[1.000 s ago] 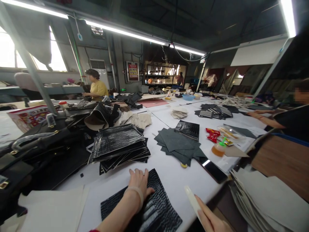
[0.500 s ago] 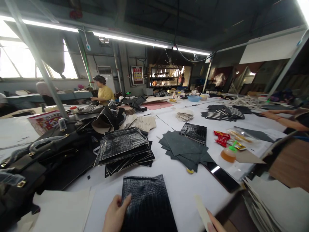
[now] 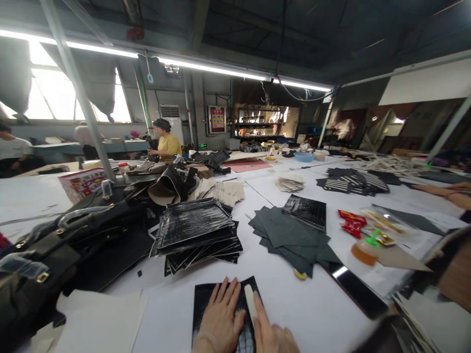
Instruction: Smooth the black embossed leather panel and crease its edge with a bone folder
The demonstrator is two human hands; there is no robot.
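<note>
We'd flattened our left hand (image 3: 221, 318) wide on the black croc leather piece (image 3: 206, 304), while our right hand (image 3: 270, 333), holding the white tool (image 3: 251, 301), had moved onto it.

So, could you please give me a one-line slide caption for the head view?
Left hand flat on a black embossed leather piece, right hand pressing a pale flat tool onto it.

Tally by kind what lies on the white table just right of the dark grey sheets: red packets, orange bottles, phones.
Red packet: 1
Orange bottle with green cap: 1
Black phone: 1
Total: 3
</note>
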